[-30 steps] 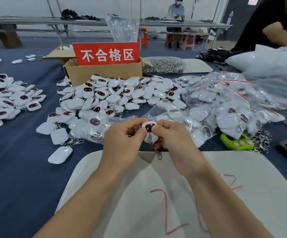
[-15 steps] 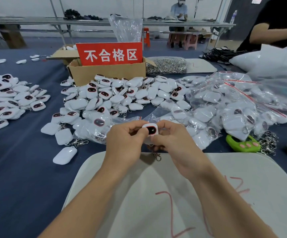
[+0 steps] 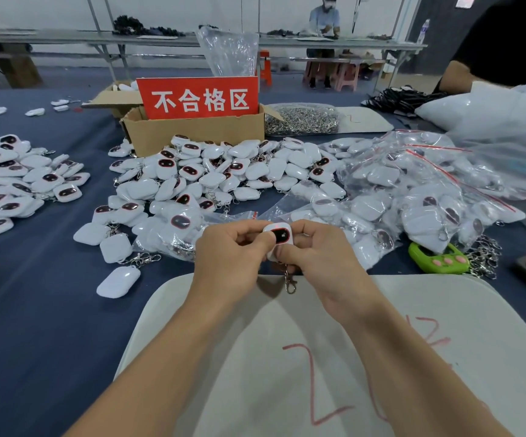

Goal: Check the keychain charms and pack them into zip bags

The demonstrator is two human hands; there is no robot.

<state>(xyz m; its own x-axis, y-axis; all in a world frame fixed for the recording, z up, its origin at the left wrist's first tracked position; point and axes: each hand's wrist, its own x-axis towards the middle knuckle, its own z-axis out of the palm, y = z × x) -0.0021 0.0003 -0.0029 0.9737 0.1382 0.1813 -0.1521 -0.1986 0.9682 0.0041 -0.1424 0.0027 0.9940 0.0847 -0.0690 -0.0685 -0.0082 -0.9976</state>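
Both hands were close together, and each one pinched the same keychain charm (image 3: 279, 236). The left hand (image 3: 233, 257) held it at 9 o'clock and the right hand (image 3: 321, 263) held it at 3 o'clock. The charm was up in the air over the far edge of the white mat (image 3: 444, 310), with its dark face turned up. Its metal clasp (image 3: 290, 283) hung down at 6 o'clock.

The charm looked smooth and small, so it could slip out of the fingertips. If it fell toward 12 o'clock, it might land in the big pile of loose charms (image 3: 224, 175) and get mixed up with the ones not checked yet. The hanging clasp could also catch on the clear zip bag (image 3: 287, 203) that lay just past the hands. A quick look could miss a bad mark, and then a bad charm would go into the packed zip bags (image 3: 413, 197) at 2 o'clock and not into the cardboard box (image 3: 192, 130) with the red sign (image 3: 197, 97) at 12 o'clock.

One second before, the charm stood more upright and more of its white body showed under the dark face. Now it was tipped, so the dark face showed bigger. The hands had stayed in the same spot over the blue bench (image 3: 34, 310).
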